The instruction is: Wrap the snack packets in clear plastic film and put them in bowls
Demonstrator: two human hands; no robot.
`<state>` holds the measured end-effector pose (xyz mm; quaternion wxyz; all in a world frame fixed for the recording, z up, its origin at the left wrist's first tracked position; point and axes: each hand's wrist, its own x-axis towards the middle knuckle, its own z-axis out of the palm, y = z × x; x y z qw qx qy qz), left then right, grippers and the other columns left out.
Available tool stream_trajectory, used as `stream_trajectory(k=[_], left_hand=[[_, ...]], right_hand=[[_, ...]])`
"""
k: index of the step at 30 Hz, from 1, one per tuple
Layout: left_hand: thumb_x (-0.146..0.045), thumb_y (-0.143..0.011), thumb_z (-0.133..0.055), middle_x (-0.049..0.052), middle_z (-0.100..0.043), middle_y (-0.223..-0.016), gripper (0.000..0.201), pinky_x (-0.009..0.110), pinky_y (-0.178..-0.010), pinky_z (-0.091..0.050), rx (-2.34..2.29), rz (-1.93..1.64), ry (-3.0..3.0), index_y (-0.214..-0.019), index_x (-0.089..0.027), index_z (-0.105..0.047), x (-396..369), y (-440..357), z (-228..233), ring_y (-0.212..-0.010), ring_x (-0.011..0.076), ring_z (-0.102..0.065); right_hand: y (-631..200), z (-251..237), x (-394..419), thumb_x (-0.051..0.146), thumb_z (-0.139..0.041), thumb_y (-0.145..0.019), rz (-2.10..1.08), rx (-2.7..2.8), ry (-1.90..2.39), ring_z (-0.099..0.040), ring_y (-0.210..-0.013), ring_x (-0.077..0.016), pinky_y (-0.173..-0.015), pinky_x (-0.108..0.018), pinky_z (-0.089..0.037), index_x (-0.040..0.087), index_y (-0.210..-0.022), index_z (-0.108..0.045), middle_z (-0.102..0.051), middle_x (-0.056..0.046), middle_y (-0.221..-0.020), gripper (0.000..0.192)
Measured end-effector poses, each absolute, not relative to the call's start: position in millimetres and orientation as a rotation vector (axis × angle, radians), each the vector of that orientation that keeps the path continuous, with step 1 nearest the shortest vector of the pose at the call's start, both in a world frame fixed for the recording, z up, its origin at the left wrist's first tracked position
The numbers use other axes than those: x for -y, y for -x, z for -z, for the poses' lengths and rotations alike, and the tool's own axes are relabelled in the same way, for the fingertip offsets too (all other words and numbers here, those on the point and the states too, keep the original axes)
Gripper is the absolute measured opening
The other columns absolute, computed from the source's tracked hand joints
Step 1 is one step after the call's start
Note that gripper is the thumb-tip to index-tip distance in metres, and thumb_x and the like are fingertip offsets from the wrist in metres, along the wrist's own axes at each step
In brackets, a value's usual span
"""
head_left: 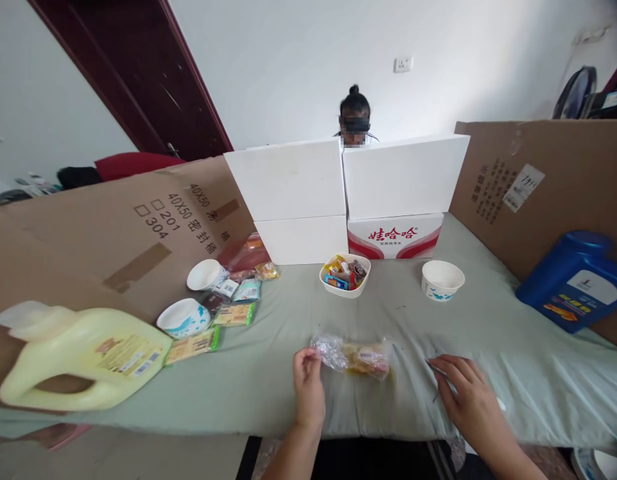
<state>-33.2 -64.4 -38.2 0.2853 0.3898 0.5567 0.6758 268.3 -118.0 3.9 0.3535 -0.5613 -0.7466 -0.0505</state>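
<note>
Across the pale green cloth-covered surface [268,373] we pinch the crinkled clear plastic snack packet [351,355] at its end with our left hand [308,385], while our right hand [465,393] seemingly clamps its fingers on a thin dark tool, suggesting opening comes next.

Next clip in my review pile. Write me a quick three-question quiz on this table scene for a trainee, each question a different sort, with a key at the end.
1. True or false: the left hand pinches the end of the clear snack packet.
2. Which bowl holds wrapped sweets? A) the bowl in the middle B) the bowl to the right C) the tipped bowl on the left
3. Fill in: the yellow jug lies on its ____.

Key: 1 true; 2 A; 3 side. The right hand rests on the cloth, apart from the packet; whether it holds anything cannot be told.
</note>
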Motion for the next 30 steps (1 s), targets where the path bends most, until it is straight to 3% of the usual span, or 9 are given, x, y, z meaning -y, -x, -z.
stream_trajectory(k=[5, 7, 10, 13, 16, 18, 23, 26, 30], left_hand=[[-0.025, -0.086, -0.057, 0.004, -0.058, -0.093, 0.011, 0.029, -0.078, -0.049, -1.465, -2.017, -1.519, -0.095, -0.02, -0.055, 95.0, 48.0, 17.0, -0.088, 0.0166, -0.058], [-0.018, -0.087, -0.052, 0.004, -0.058, -0.087, 0.007, 0.03, -0.076, -0.05, -1.245, -1.742, -2.008, -0.094, -0.02, -0.055, 104.2, 41.5, 2.7, -0.083, 0.017, -0.058], [-0.014, -0.089, -0.047, 0.004, -0.061, -0.081, 0.012, 0.034, -0.079, -0.052, -1.11, -1.236, -2.393, -0.092, -0.02, -0.057, 106.0, 27.8, -10.3, -0.083, 0.0187, -0.061], [-0.014, -0.091, -0.045, 0.008, -0.065, -0.1, 0.016, 0.043, -0.095, -0.049, -1.226, -1.114, -2.489, -0.097, -0.02, -0.06, 96.1, 21.2, -6.7, -0.106, 0.0234, -0.058], [-0.013, -0.092, -0.041, 0.01, -0.061, -0.118, 0.026, 0.047, -0.1, -0.046, -1.345, -1.102, -2.509, -0.111, -0.02, -0.058, 80.5, 20.4, 2.8, -0.12, 0.0245, -0.053], [-0.012, -0.093, -0.039, 0.01, -0.061, -0.122, 0.032, 0.05, -0.102, -0.044, -1.383, -1.008, -2.547, -0.121, -0.02, -0.054, 68.9, 18.9, 4.6, -0.121, 0.0245, -0.052], [-0.022, -0.089, -0.055, 0.011, -0.063, -0.117, 0.034, 0.063, -0.105, -0.032, -1.513, -0.683, -2.609, -0.123, -0.018, -0.053, 48.9, 10.9, -10.0, -0.114, 0.03, -0.056], [-0.021, -0.083, -0.064, 0.006, -0.062, -0.104, 0.026, 0.061, -0.105, -0.032, -1.505, -0.685, -2.621, -0.108, -0.021, -0.06, 54.7, 10.9, -19.1, -0.102, 0.0257, -0.059], [-0.009, -0.078, -0.064, 0.006, -0.057, -0.113, 0.021, 0.056, -0.108, -0.03, -1.395, -0.747, -2.675, -0.095, -0.021, -0.06, 78.6, 17.1, -23.5, -0.108, 0.0236, -0.056]], right_hand=[[-207.2, -40.3, 130.8, 0.018, -0.05, -0.09, -0.095, 2.132, 1.062, -0.058, -0.096, -0.0199, -0.084, -0.035, -0.047, 0.02, -0.103, -0.059, -0.063, -0.007, -0.097, 0.015], [-185.5, -40.4, 131.7, 0.019, -0.053, -0.089, -0.212, 2.312, 0.978, -0.058, -0.083, -0.0177, -0.077, -0.032, -0.048, 0.02, -0.087, -0.059, -0.064, -0.004, -0.085, 0.007], [-168.5, -29.4, 125.2, 0.019, -0.057, -0.085, -0.273, 2.423, 1.054, -0.056, -0.072, -0.0161, -0.071, -0.031, -0.047, 0.02, -0.07, -0.055, -0.062, 0.0, -0.072, 0.015], [-173.2, -18.4, 112.2, 0.014, -0.055, -0.084, -0.163, 2.374, 1.133, -0.059, -0.094, -0.0204, -0.087, -0.036, -0.046, 0.02, -0.084, -0.06, -0.066, -0.004, -0.091, 0.008], [-187.4, -12.0, 96.6, 0.011, -0.049, -0.087, 0.027, 2.307, 1.191, -0.05, -0.119, -0.0245, -0.098, -0.041, -0.041, 0.019, -0.11, -0.06, -0.062, -0.009, -0.119, 0.027], [-195.0, -9.5, 85.5, 0.009, -0.046, -0.087, 0.137, 2.28, 1.256, -0.047, -0.124, -0.0266, -0.1, -0.043, -0.04, 0.018, -0.115, -0.059, -0.061, -0.01, -0.124, 0.033], [-205.4, -10.9, 62.8, 0.0, -0.039, -0.081, 0.03, 2.333, 1.616, -0.062, -0.104, -0.023, -0.087, -0.036, -0.047, 0.017, -0.118, -0.06, -0.064, -0.01, -0.119, 0.046], [-214.2, -12.5, 59.1, -0.001, -0.034, -0.082, -0.193, 2.324, 1.874, -0.069, -0.085, -0.0195, -0.069, -0.029, -0.05, 0.019, -0.121, -0.058, -0.066, -0.009, -0.116, 0.05], [-226.4, -13.6, 62.8, 0.014, -0.035, -0.092, -0.372, 2.28, 1.907, -0.068, -0.092, -0.0221, -0.075, -0.031, -0.05, 0.021, -0.119, -0.06, -0.069, -0.009, -0.11, 0.036]])
